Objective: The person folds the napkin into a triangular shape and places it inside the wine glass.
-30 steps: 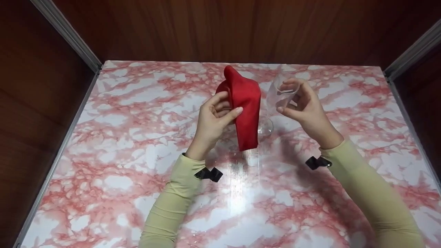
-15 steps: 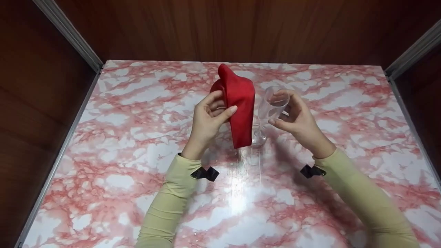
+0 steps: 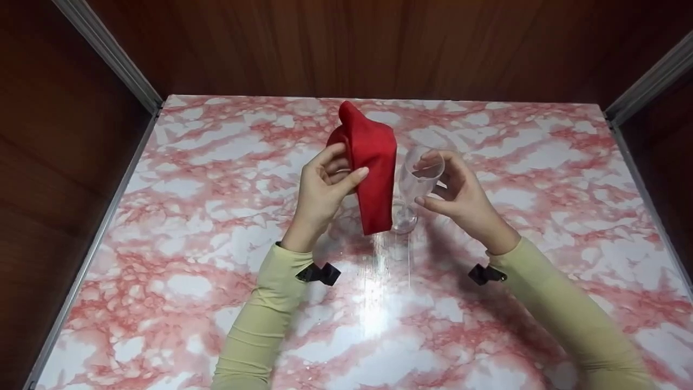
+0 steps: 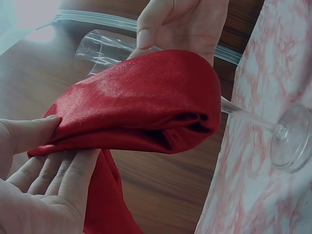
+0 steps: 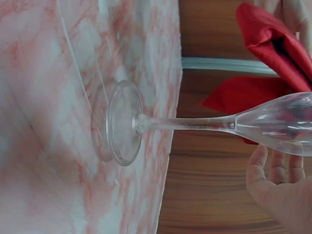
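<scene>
A folded red satin napkin (image 3: 374, 157) is pinched between the thumb and fingers of my left hand (image 3: 325, 187), held up over the middle of the table. Its rolled lower end and a loose hanging tail show in the left wrist view. Just to its right, my right hand (image 3: 463, 195) grips the bowl of a clear stemmed flute glass (image 3: 414, 181), thumb on the near side and fingers behind. The glass is upright, its round foot (image 5: 124, 124) close over the tabletop in the right wrist view. In the head view the napkin overlaps part of that foot.
The table (image 3: 178, 233) has a red and white marbled top with a bright glare streak in front of the hands. Dark wood panels (image 3: 346, 49) with metal edge strips (image 3: 108, 54) enclose its back and sides. Black bow-shaped pieces (image 3: 318, 274) sit at both wrists.
My right hand has brought the glass left and toward me, lower and nearer the napkin. The left hand with the napkin has shifted slightly left.
</scene>
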Demonstrator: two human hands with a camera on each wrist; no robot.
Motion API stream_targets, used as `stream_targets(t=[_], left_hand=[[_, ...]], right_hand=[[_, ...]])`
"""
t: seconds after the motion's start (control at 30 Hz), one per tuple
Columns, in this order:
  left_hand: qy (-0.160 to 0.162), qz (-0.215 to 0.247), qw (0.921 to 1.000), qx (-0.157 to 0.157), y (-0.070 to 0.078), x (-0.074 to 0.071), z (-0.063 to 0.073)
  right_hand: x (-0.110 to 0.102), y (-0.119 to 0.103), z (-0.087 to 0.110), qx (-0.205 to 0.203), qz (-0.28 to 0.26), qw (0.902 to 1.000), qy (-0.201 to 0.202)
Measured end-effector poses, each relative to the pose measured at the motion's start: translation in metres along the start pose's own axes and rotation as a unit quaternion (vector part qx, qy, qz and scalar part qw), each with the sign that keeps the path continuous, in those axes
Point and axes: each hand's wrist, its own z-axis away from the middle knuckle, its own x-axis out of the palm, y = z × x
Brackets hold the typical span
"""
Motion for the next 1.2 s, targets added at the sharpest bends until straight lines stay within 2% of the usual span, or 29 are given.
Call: stream_targets(t=[0.57,0.83,1.2], left_hand=[[0.0,0.003,1.0,-0.002,0.0015,-0.0019,0.0003],[-0.003,0.015,0.9999,-0.003,0.0022,-0.001,0.0001],[-0.007,0.009,0.9999,0.006,0.005,0.0001,-0.0011]], right_hand=[[0.0016,0.0053,0.0057,0.007,0.006,0.9999,-0.012],[-0.0028,0.0066,0.0037,0.015,0.01,0.9998,0.0],[-0.0028,0.0082,0.0042,0.019,0.01,0.9998,0.003]])
